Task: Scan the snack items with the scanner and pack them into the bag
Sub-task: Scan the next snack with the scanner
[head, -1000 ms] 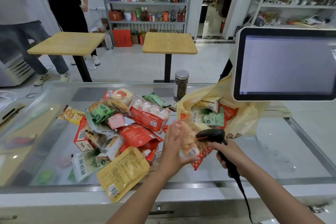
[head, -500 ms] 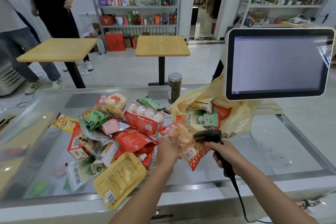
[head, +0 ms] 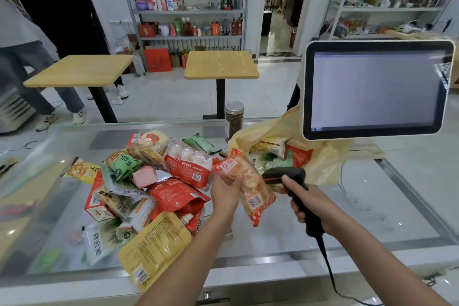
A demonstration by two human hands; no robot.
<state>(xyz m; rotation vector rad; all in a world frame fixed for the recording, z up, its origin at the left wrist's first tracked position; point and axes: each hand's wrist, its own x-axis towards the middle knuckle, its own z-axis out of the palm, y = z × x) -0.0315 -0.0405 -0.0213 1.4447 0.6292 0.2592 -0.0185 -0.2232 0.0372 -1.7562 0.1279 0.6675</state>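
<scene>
Now your left hand (head: 224,192) is raised over the glass table (head: 372,213), fingers (head: 234,178) curled round a clear snack packet (head: 252,182) with red ends, its barcode showing towards you. Your right hand (head: 301,197) grips the black scanner (head: 289,173) by its handle, the head just beside the packet. Behind them lies the open yellow bag (head: 325,164), holding snacks, partly under a monitor (head: 377,89). Left of your arm sits a heap of snack packs (head: 154,189); a jar (head: 234,120) stands behind.

Both bare forearms reached forward, the left hand (head: 224,192) gripping a clear snack packet (head: 253,191) by its upper part, the right hand (head: 303,200) wrapped round the handle of a black barcode scanner (head: 285,174) just beside it.
</scene>
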